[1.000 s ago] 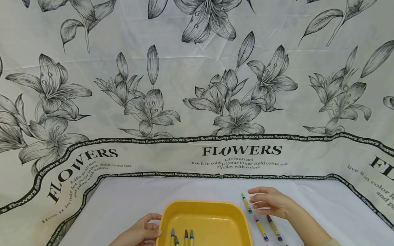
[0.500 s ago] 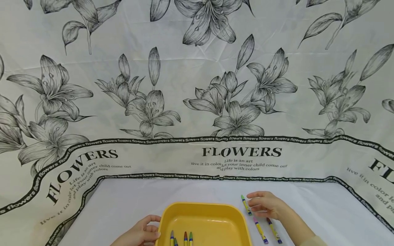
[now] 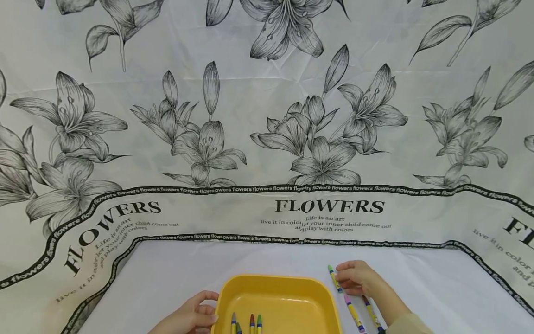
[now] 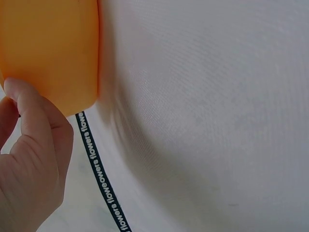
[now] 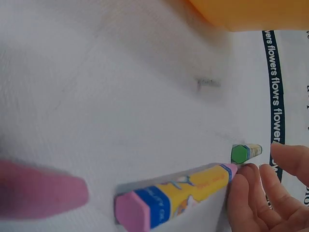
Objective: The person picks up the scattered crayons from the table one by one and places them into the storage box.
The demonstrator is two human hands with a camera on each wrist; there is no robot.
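My left hand grips the left side of a yellow tray, its fingers bent against the wall. In the left wrist view, those fingertips lie on the tray's side. Inside the tray stand several crayons, among them a brown crayon. My right hand is beside the green crayon, fingers loosely bent and low over the table. A pink crayon lies just under that hand; in the right wrist view the fingertips are right at its tip. A dark crayon is partly hidden by the wrist.
White cloth covers the table. Behind it rises a flower-printed curtain with a black lettered band. In the right wrist view another pink crayon end shows close to the camera, blurred. The tray runs off the head view's lower edge.
My right hand has drawn in closer to the green crayon, lower over the pink one, with its fingers bent more. The left hand keeps its hold on the tray.
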